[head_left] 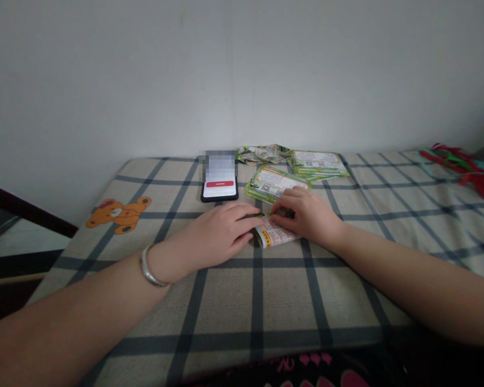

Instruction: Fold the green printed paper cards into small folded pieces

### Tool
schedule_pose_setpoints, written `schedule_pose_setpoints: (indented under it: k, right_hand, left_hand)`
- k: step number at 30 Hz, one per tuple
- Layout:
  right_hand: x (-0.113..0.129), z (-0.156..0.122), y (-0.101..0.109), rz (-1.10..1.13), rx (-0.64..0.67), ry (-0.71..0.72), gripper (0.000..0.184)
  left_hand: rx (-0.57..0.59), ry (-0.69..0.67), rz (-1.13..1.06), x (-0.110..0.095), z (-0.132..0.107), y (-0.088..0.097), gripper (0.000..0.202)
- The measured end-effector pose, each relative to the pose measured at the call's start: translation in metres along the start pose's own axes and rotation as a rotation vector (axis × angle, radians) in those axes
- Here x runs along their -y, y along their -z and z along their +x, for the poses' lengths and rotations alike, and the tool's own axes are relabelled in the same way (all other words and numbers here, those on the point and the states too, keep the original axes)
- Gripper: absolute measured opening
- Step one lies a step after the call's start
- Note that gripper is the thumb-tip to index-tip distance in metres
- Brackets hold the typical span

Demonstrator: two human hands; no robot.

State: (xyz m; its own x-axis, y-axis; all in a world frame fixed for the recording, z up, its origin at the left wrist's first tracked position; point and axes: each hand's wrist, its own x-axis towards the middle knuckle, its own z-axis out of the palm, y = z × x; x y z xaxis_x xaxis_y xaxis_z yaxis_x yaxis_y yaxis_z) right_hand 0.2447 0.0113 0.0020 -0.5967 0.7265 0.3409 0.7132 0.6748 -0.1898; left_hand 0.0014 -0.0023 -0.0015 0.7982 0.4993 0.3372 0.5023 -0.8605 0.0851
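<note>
A small printed leaflet (280,236), apparently folded, with red lettering and a yellow block at its left end, lies on the cloth between my hands. My left hand (226,234), with a silver bangle on the wrist, has its fingers closed at the leaflet's left edge. From the right, my right hand (304,215) pinches the leaflet's upper part, its bent fingers covering some of the paper. Just beyond it lies a green and white printed leaflet (272,183), partly hidden by the right hand.
A lit phone (220,185) lies beyond my left hand. Near the wall are crumpled green packets (264,153) and a leaflet stack (318,163). An orange bear cutout (119,214) is at left, red and green ribbons (462,166) at far right. Checked cloth (226,301) covers the table.
</note>
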Motion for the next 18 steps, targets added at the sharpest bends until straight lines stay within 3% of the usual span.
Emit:
schedule_pose_setpoints:
  k: [18]
  right_hand:
    - [-0.0007,0.0045,-0.0032,-0.134,-0.017,0.081,0.019]
  left_hand:
    - [0.06,0.028,0.047,-0.0027,0.0001,0.0028,0.027]
